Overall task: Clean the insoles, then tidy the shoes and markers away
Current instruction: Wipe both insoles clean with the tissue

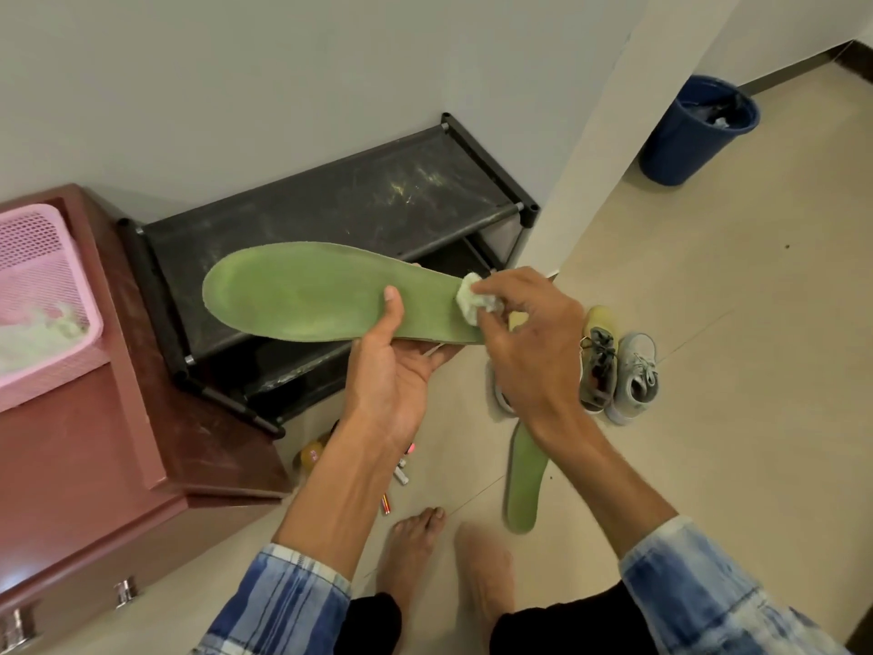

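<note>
A pink plastic mesh basket sits on top of a reddish-brown wooden cabinet, beside a black, dusty fabric shoe rack. In front of the rack a long green foam insole is held level, toe to the left. The left hand grips it near the middle, thumb curled over the top and fingers underneath. At the heel end, the right hand pinches a small crumpled white wipe and presses it against the insole's surface. Below on the tiled floor lie a few loose marker pens, their print too small to read, then 1 more green insole, then 2 sneakers side by side, olive-yellow and pale grey. A blue plastic bin stands far right.
</note>
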